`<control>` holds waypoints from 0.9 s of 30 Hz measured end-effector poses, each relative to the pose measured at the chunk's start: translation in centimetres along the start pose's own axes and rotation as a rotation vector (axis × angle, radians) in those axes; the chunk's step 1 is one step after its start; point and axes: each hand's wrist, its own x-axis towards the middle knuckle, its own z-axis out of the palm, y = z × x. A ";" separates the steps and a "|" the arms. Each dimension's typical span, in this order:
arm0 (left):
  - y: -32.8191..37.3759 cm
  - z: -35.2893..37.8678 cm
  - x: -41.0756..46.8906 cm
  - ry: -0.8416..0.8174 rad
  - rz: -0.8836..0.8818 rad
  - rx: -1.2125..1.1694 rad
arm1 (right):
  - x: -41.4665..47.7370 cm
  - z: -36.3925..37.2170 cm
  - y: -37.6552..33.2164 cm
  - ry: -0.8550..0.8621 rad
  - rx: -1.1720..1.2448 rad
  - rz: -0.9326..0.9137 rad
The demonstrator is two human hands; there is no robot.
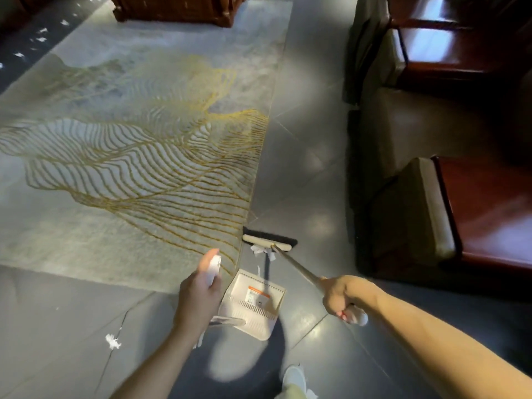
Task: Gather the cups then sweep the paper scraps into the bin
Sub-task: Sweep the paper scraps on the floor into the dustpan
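- The right hand (342,298) is closed in a fist round the broom handle (296,266) near its capped top end. The long reach lets the broom head (269,240) sit on the floor (302,168) just off the rug's (129,154) near right corner.
- The paper scraps (262,251) lie on the near side of the bristles, touching the head. A pull toward the person would likely drag them in.
- The left hand (198,295) has its fingers curled round the dustpan's upright handle (213,269). It steadies the dustpan (253,303) with its open lip toward the scraps, near them but apart.
- A stray scrap (112,341) lies on the floor well to the left of the dustpan, and more bits (41,36) lie along the rug's far left edge, so sweeping seems far from done.
- No cups and no bin are in view.
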 end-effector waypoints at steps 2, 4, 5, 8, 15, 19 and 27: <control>-0.2 0.2 -0.5 0.001 -0.018 -0.006 | -2.9 2.6 1.8 -0.064 0.049 0.034; -0.5 0.2 -1.1 -0.018 -0.054 -0.046 | -6.8 4.1 2.9 -0.112 0.039 0.028; -0.8 0.2 -1.5 -0.031 -0.052 -0.063 | -8.0 4.5 3.8 -0.132 0.063 0.024; -1.8 -0.7 -3.3 -0.049 0.008 -0.098 | -12.9 5.5 5.9 -0.158 0.260 0.099; -5.5 -4.7 -9.1 -0.095 0.107 -0.101 | -18.0 10.6 8.0 -0.054 0.508 0.011; -7.7 -6.6 -11.2 -0.121 0.121 -0.115 | -17.7 11.5 8.3 0.014 0.583 -0.022; -11.3 -7.0 -12.9 -0.219 0.053 -0.074 | -11.7 16.5 5.6 0.235 -0.012 -0.091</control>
